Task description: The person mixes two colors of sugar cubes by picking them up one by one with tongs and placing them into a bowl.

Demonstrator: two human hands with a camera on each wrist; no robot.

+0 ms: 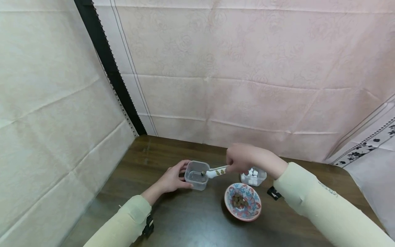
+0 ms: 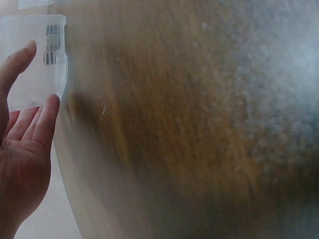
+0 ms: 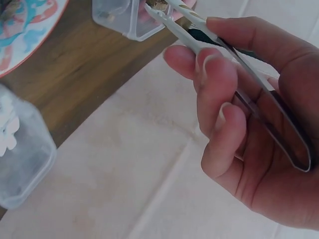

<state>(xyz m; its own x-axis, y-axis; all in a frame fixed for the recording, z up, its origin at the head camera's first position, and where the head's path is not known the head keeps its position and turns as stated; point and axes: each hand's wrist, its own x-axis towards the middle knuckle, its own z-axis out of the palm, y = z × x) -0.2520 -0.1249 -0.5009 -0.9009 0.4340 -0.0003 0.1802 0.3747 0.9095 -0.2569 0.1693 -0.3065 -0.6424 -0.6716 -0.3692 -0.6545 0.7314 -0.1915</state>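
Note:
My left hand (image 1: 176,176) grips a clear plastic container (image 1: 199,185) from its left side; in the left wrist view the thumb and fingers (image 2: 47,122) lie along its walls. My right hand (image 1: 242,158) pinches small tongs (image 1: 218,172) with white, leaf-patterned tips and a metal bend. Between the tips sits a small brown piece (image 3: 157,5), at the container's opening. Nearer to me stands a patterned red-and-blue bowl (image 1: 252,214) with several brown pieces (image 1: 238,201) in its middle.
Below my right wrist, a second clear container (image 1: 262,176) holds several white pieces (image 1: 253,174). Everything stands on a dark wooden table (image 1: 191,219). Pale cloth (image 1: 247,68) hangs behind the table's far edge, and more cloth hangs at the left.

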